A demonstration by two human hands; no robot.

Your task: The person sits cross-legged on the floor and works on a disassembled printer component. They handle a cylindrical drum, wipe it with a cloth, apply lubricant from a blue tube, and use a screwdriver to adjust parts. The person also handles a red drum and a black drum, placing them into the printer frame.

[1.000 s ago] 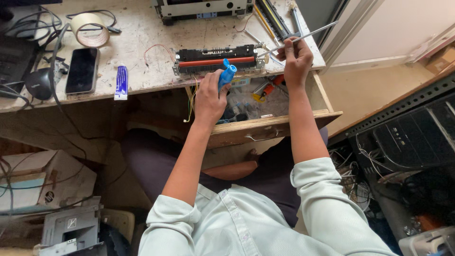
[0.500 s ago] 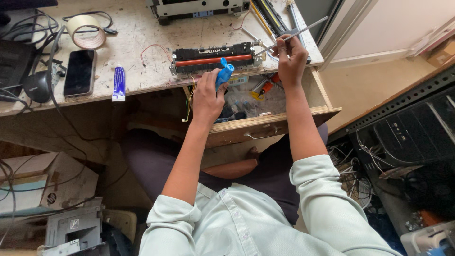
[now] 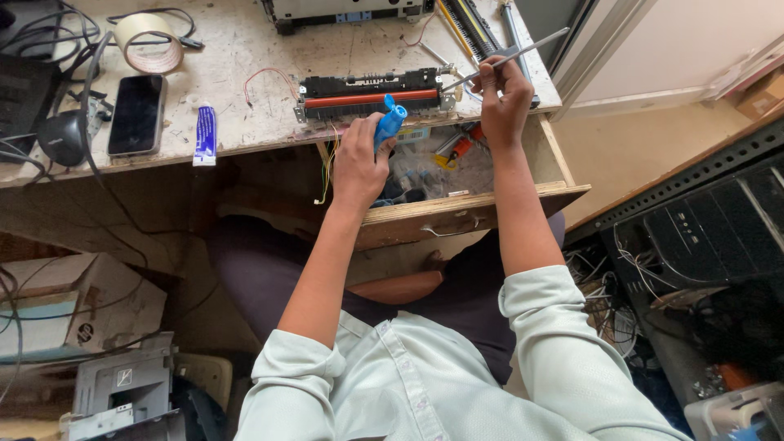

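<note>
Two hands work at the front edge of a worn desk (image 3: 245, 49), above an open drawer (image 3: 490, 204) full of small parts. Left hand (image 3: 359, 159) is closed around a blue tool (image 3: 389, 121), its tip up against a black fuser unit (image 3: 371, 91) with a red roller. Right hand (image 3: 505, 98) pinches long metal tweezers (image 3: 510, 55) at the unit's right end. Phone (image 3: 136, 114), tape roll (image 3: 149, 41) and a small blue tube (image 3: 205, 135) lie to the left.

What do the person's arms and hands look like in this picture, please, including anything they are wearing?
Both arms are bare from above the elbow down, under the short sleeves of a pale, mint-tinted shirt with a seam running down its middle. The left hand and right hand wear no gloves; no watch, ring or bracelet shows.
</note>
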